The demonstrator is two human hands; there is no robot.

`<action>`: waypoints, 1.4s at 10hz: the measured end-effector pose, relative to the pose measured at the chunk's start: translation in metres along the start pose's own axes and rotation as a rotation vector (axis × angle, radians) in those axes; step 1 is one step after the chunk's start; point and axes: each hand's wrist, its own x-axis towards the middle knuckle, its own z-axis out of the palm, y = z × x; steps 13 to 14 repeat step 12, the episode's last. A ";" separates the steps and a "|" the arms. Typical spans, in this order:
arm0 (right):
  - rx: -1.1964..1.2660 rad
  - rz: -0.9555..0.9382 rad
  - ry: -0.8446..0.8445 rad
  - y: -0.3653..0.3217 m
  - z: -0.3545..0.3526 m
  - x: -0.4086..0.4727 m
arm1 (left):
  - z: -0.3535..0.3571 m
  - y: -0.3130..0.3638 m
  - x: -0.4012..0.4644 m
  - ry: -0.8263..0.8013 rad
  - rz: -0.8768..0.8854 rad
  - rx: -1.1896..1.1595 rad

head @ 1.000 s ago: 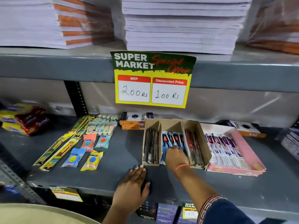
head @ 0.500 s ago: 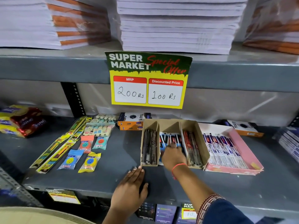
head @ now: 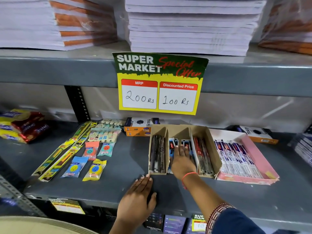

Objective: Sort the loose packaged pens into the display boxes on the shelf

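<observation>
Grey shelf (head: 118,168), contents being listed left to right.

Far left: snack packets (head: 22,125) are being kept in a stack. Next: long yellow-green packs (head: 62,151) are being displayed flat, with eraser packets (head: 94,157) beside them. Behind: orange boxes (head: 140,128) are being stored against the back wall.

Front edge: the left hand (head: 138,198) is being rested flat on the shelf, fingers together, nothing gripped, fingertips just beside the front corner of the brown display box (head: 206,137).

Centre: the brown display box is being shown with three compartments. Dark pens (head: 157,152) are being held in the left one, blue packaged pens (head: 173,144) in the middle, red pens (head: 202,156) in the right. The right hand (head: 183,161) is being laid palm-down, fingers spread, over the blue packaged pens; a grip cannot be told.

Right: white packaged pens (head: 236,157) are being kept in the pink tray (head: 258,154), touching the brown box.

Above: a price sign (head: 159,83) is being hung from the upper shelf.
</observation>
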 end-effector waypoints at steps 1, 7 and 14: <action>-0.015 0.033 -0.044 -0.001 0.001 -0.002 | 0.001 0.000 0.000 0.015 0.011 -0.001; 0.000 0.030 -0.022 0.001 -0.010 0.003 | 0.000 -0.002 -0.001 -0.046 0.018 -0.013; 0.053 -0.083 0.083 0.006 -0.001 -0.019 | 0.003 -0.001 -0.002 -0.025 0.033 0.056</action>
